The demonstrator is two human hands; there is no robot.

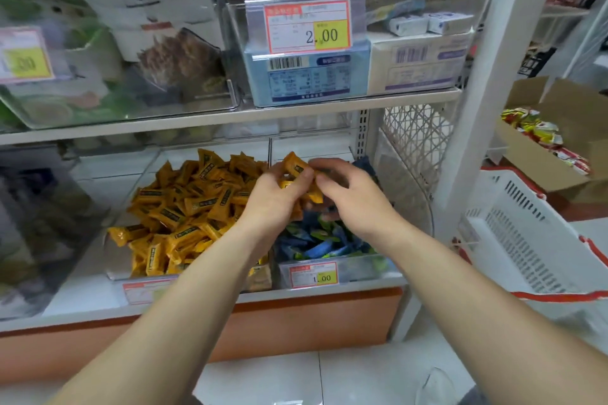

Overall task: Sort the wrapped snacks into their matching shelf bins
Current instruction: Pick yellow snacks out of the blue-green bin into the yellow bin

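Hands meet over the divide between two clear bins on the lower shelf (88, 293). The left hand (274, 197) is curled around a small bunch of orange-wrapped snacks (297, 169), thumb pressed against the wrappers, one packet sticking up above the knuckles. The right hand (357, 202) sits just beside it, fingers bent and arched over the top of the bunch, its thumb tip touching the left thumb or the wrappers there; whether it actually pinches a packet cannot be told, since the fingertips are blurred and turned away. Both forearms reach in from the bottom of the view, bare, angled inward so the wrists converge. The held bunch hangs above the right bin (365, 268), which holds blue-wrapped snacks (316, 240) and carries a price tag (314, 274) on its front. The left bin (112, 265) next to it is heaped with a pile of orange packets (184, 207). The left wrist hides the wall between the bins and part of the left bin's label. Print on the wrappers is too small to read. A white basket (526, 240) stands tilted off to the right, cut by the frame edge.
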